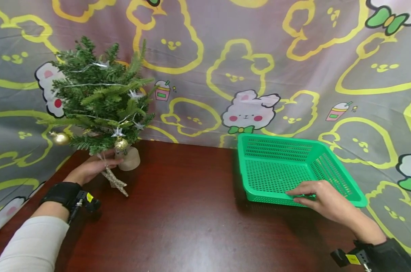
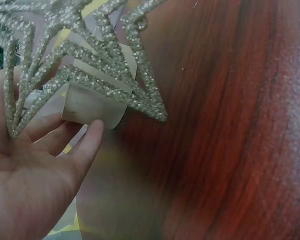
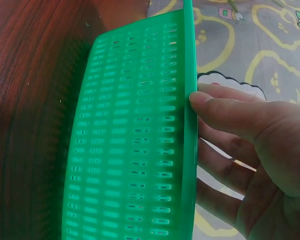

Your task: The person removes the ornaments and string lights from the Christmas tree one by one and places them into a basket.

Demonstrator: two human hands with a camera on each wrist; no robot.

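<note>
A small green Christmas tree (image 1: pixel 103 98) stands at the left of the table in the head view, on a pale round base (image 1: pixel 130 160). My left hand (image 1: pixel 94 166) holds the base at its left side, thumb and fingers against it (image 2: pixel 50 165). A glittery gold star ornament (image 1: pixel 114 182) hangs low in front of that hand and covers part of the base in the left wrist view (image 2: pixel 110 75). On the right, my right hand (image 1: pixel 327 202) pinches the near rim of a green plastic basket (image 1: pixel 276 196), thumb outside and fingers over the edge (image 3: pixel 190 150).
Gold balls (image 1: pixel 60 138) and silver star lights (image 1: pixel 118 132) hang on the tree's branches. Dark reddish wood tabletop (image 1: pixel 185 211) spreads between tree and basket. A cartoon-printed cloth (image 1: pixel 198 75) hangs behind the table and at both sides.
</note>
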